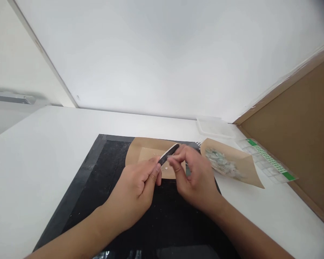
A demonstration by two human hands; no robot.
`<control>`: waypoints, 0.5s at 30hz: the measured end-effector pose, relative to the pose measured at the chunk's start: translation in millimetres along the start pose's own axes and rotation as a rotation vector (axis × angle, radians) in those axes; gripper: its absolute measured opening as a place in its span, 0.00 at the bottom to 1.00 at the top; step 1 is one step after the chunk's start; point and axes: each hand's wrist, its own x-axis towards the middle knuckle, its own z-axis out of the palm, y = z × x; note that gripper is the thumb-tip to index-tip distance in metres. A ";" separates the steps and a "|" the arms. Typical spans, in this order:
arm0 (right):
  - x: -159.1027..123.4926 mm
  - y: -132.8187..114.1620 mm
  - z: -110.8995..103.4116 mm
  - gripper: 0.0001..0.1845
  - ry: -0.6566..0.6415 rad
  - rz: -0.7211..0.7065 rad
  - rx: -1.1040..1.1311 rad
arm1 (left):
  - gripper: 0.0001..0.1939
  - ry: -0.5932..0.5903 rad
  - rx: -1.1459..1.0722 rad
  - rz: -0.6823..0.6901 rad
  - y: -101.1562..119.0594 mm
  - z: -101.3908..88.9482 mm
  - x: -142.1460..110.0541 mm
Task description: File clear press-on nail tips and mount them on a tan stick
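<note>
My left hand [140,181] is closed around the lower end of a nail file [169,154], dark on its broad face with a pale edge. The file slants up to the right, over a brown paper tray [132,154]. Close against the file's upper part, my right hand [193,172] has its thumb and forefinger pinched together. What sits between those fingertips is too small and blurred to make out. A few tiny whitish bits [166,168] lie in the tray below the hands.
A black mat [97,187] lies under the tray on the white table [43,151]. To the right, a second brown paper tray [248,163] holds many translucent pieces [223,163]. Beyond are a clear plastic box [214,127] and a clear compartment case [271,160] with a green strip.
</note>
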 end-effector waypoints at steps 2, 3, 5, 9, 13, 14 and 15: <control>0.7 0.6 -1.0 0.10 0.019 0.023 -0.002 | 0.19 0.008 0.017 0.003 -0.7 0.7 -0.4; 0.8 0.7 -1.2 0.10 -0.037 0.024 0.013 | 0.18 0.014 0.029 0.011 -1.0 1.2 -0.7; 0.9 0.2 -1.0 0.11 -0.116 0.026 0.033 | 0.18 0.027 0.050 0.037 -1.5 2.0 -1.1; 0.6 -1.5 0.2 0.11 -0.007 0.031 0.004 | 0.17 0.051 0.076 0.061 -1.0 1.8 -2.2; 1.8 -2.2 0.7 0.11 -0.027 0.005 0.037 | 0.16 0.054 0.096 0.086 0.4 0.6 -3.1; 2.4 -2.1 0.7 0.11 0.010 0.017 0.025 | 0.16 0.057 0.099 0.088 0.6 0.4 -3.3; 3.2 -1.8 0.9 0.11 0.043 0.026 0.016 | 0.16 0.061 0.101 0.085 0.7 0.3 -3.3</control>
